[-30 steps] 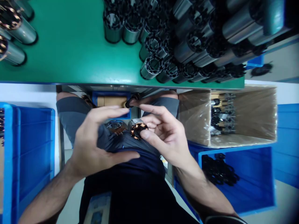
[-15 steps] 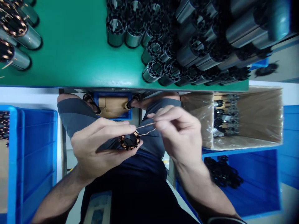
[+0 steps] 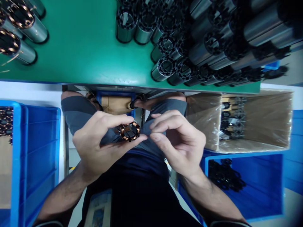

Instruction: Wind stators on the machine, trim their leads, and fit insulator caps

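My left hand (image 3: 97, 142) is closed round a copper-wound motor stator (image 3: 129, 131) between thumb and fingers. Its round end faces up toward me, with copper windings about a dark middle; most of its body is hidden by the hand. Just to the right of the stator is my right hand (image 3: 181, 140). Its thumb and forefinger are curled with a small gap between them, and nothing shows in the gap.
Several unwound stators (image 3: 165, 67) stand or lie on the green table (image 3: 85, 53), with copper-wound ones (image 3: 28, 25) at its left. A lined carton (image 3: 267, 123) and a blue bin (image 3: 262, 186) of black parts are at right; blue crates (image 3: 42, 151) stand at left.
My right hand's fingers have come apart, and the copper wires stretched between them and the stator no longer show. The stator has risen slightly in view with the left hand.
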`<move>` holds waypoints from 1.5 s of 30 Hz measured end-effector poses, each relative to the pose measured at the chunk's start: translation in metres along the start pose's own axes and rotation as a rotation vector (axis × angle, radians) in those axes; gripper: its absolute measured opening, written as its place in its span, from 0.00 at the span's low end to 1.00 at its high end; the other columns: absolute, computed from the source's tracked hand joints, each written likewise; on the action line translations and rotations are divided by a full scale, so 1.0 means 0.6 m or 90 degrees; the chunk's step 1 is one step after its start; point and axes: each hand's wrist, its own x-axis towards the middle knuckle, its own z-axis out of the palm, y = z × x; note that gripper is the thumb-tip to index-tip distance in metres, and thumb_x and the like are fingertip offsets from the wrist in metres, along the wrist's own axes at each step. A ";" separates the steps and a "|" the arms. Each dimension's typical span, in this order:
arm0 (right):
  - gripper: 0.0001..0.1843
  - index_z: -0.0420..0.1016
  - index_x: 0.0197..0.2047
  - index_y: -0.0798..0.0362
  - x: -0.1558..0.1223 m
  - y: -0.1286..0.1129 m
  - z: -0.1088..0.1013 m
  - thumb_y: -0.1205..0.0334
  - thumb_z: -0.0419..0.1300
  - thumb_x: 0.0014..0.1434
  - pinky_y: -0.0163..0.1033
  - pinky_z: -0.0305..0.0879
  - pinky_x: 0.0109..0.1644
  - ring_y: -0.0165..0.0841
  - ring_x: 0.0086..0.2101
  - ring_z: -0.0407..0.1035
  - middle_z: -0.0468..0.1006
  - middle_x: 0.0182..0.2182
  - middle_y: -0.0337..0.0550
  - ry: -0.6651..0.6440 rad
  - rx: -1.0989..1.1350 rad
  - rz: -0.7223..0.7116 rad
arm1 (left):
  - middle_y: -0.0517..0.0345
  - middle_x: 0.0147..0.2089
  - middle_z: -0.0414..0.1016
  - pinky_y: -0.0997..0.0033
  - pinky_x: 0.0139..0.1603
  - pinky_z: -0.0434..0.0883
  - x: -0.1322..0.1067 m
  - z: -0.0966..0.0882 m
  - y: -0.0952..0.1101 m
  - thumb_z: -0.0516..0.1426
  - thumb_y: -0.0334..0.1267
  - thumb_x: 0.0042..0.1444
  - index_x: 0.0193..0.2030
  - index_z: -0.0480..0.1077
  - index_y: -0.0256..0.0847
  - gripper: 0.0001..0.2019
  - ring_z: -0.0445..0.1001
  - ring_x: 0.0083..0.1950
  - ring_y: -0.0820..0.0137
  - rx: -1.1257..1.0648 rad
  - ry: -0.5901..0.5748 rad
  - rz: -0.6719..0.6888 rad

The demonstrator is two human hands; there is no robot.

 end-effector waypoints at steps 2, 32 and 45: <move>0.11 0.91 0.51 0.43 -0.001 0.001 0.004 0.68 0.80 0.70 0.52 0.85 0.61 0.40 0.43 0.85 0.92 0.43 0.41 0.012 -0.001 -0.018 | 0.65 0.51 0.95 0.61 0.48 0.90 0.001 0.001 -0.004 0.81 0.51 0.69 0.58 0.85 0.55 0.17 0.93 0.47 0.64 -0.001 0.011 0.021; 0.05 0.91 0.45 0.46 0.039 -0.009 -0.026 0.62 0.81 0.72 0.50 0.87 0.64 0.42 0.56 0.87 0.91 0.53 0.48 -0.168 0.001 0.018 | 0.54 0.45 0.82 0.71 0.37 0.80 -0.007 0.023 -0.017 0.64 0.42 0.77 0.53 0.80 0.46 0.05 0.79 0.35 0.70 -0.158 -0.195 -0.082; 0.15 0.87 0.45 0.50 0.038 -0.032 -0.068 0.53 0.68 0.85 0.40 0.91 0.61 0.39 0.56 0.93 0.95 0.57 0.51 -0.327 -0.103 0.057 | 0.59 0.46 0.92 0.70 0.47 0.87 -0.032 0.008 0.000 0.76 0.35 0.63 0.55 0.83 0.47 0.15 0.91 0.42 0.65 -0.006 -0.140 0.101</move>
